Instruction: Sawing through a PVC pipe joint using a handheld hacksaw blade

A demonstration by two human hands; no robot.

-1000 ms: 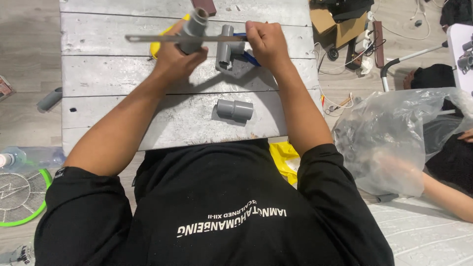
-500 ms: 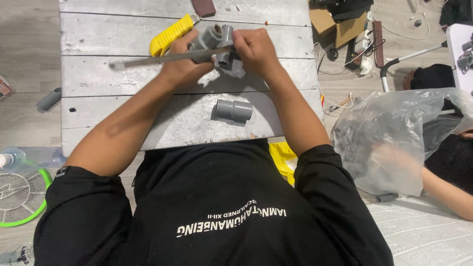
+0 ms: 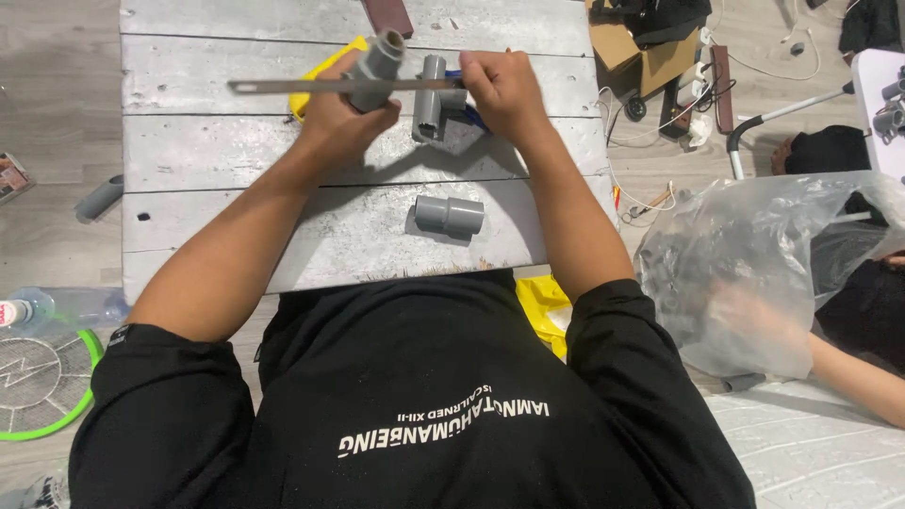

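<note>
My left hand grips a short grey pipe piece, held tilted above the whitewashed plank table. My right hand is closed on one end of a thin flat metal blade. The blade runs level to the left and lies across the pipe. A grey tee fitting stands between my hands, just under the blade; I cannot tell which hand steadies it. A grey coupling lies loose on the table nearer to me. Something yellow shows behind my left hand.
A brown block sits at the table's far edge. On the floor to the left are a grey pipe offcut, a plastic bottle and a green racket. To the right, another person's arm reaches by a clear plastic bag; a cardboard box stands beyond.
The blade slid left and dipped half a second ago, and is now back level across the pipe. My right hand moved with it; the coupling stayed put.
</note>
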